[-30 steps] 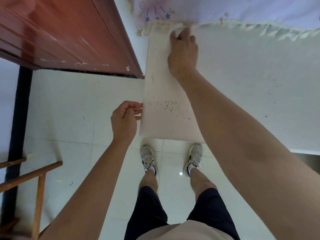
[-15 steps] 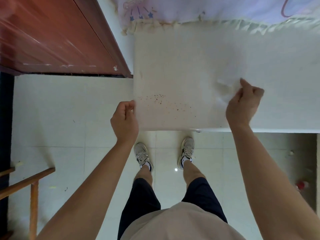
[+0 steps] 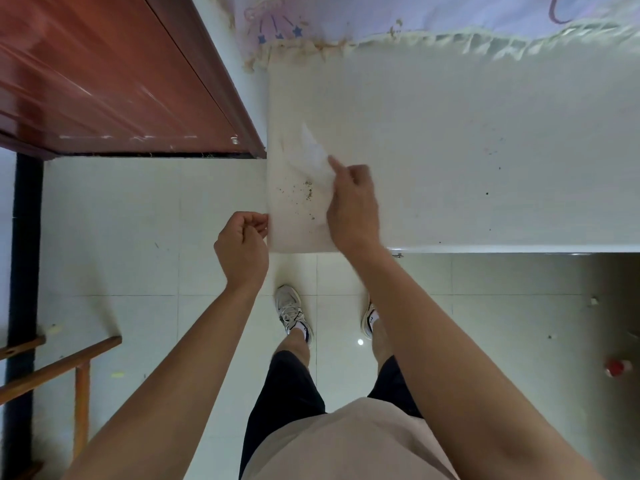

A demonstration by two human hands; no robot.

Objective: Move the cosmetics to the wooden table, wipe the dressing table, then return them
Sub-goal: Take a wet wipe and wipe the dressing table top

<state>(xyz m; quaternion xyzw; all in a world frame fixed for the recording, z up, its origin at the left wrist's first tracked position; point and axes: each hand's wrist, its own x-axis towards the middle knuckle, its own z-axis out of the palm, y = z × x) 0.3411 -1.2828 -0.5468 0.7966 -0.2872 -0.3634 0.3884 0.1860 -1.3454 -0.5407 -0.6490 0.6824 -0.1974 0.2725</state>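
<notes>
**Item: white counter [image 3: 450,140], wiping in progress**

- Right hand [image 3: 353,202]: laid on the counter near its left front corner. A white tissue [image 3: 313,155] is pinched under the curled fingers, and the forefinger is stretched along it.
- Tissue: spread flat on the counter surface, just beyond the right hand's fingertips.
- Dark crumbs [image 3: 306,194]: scattered on the counter between the two hands, just left of the right hand.
- Left hand [image 3: 242,247]: held at the counter's left edge with the fingers curled toward the palm and the thumb set against the forefinger.
- Red-brown wooden counter [image 3: 104,81]: seen beyond and left of the left hand.
- Printed cloth with stars [image 3: 277,26]: draped at the counter's far edge, well beyond both hands.
- Tiled floor [image 3: 114,220]: seen below the hands. Two sneakers [image 3: 294,317] are planted on it.
- Wooden frame [image 3: 69,362]: noted far left of the left forearm.
</notes>
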